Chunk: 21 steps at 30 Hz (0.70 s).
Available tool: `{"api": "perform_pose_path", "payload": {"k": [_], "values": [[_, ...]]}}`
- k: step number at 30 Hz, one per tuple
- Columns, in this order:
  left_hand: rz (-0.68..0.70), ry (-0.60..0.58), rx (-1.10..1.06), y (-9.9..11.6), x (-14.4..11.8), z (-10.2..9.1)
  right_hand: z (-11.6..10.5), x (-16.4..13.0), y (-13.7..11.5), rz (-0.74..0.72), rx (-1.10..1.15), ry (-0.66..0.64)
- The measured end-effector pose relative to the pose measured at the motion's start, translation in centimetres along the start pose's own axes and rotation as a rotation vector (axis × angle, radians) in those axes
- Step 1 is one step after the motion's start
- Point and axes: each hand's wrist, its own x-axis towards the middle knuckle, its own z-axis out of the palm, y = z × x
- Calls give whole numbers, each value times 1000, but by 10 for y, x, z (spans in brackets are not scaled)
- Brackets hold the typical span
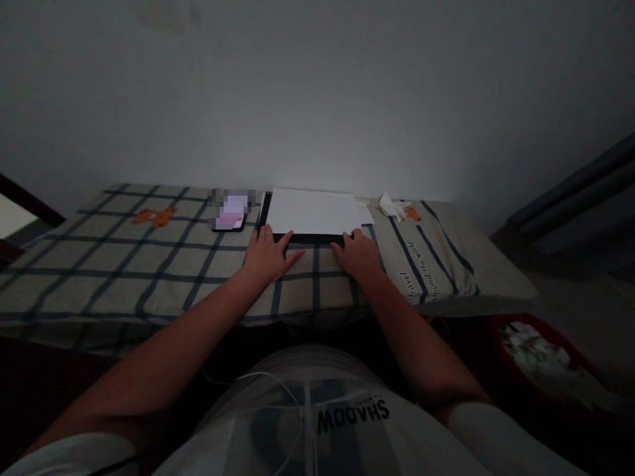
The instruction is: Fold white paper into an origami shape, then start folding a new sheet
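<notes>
A white sheet of paper [312, 210] lies on a flat, black-edged board [310, 238] on the checked cloth. At the board's near left corner rests my left hand [268, 256], fingers spread and thumb stretched to the right. My right hand [359, 253] is at the near right corner, fingertips on the black edge and thumb pointing left. Neither hand is closed around anything. Pale paper [366, 213] pokes out from under the right side of the sheet.
Left of the board, a phone [231, 213] lies with its screen lit. Crumpled white paper [393, 207] sits on the right. The cloth-covered table [163, 264] meets a plain wall [317, 99]. A red basket [501, 324] with whitish scraps stands low at the right.
</notes>
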Motion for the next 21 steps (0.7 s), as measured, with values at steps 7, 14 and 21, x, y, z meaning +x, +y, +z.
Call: {"api": "perform_pose_path", "payload": {"k": [7, 14, 21], "values": [[14, 35, 4, -1, -1, 1, 4, -2, 2, 15, -16, 87], [14, 33, -5, 0, -1, 2, -3, 3, -25, -297, 2, 78], [-7, 5, 15, 2, 0, -1, 8, 15, -54, -469, 46, -58]]}}
